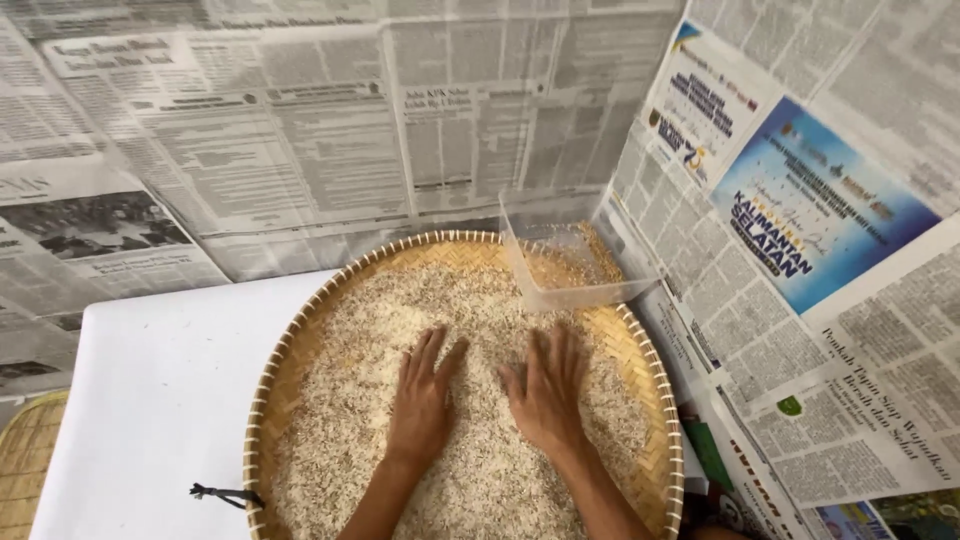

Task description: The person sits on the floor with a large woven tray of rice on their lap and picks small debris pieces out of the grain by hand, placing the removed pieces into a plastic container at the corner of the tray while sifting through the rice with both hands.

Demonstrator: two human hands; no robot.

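Observation:
A round woven bamboo tray point(300, 345) sits on a white table point(160, 390) and holds a wide layer of pale rice grains point(480, 300). My left hand point(422, 400) lies flat on the rice near the tray's middle, fingers spread. My right hand point(547, 388) rests palm down beside it, also with fingers apart. Neither hand holds anything. A clear plastic container point(570, 262) stands tilted at the tray's far right rim, touching the rice.
Newspaper sheets point(300, 130) cover the wall behind and the wall at the right point(820, 250). A short black cord point(222, 493) hangs off the tray's left rim. Part of another woven tray point(25, 455) shows at the lower left.

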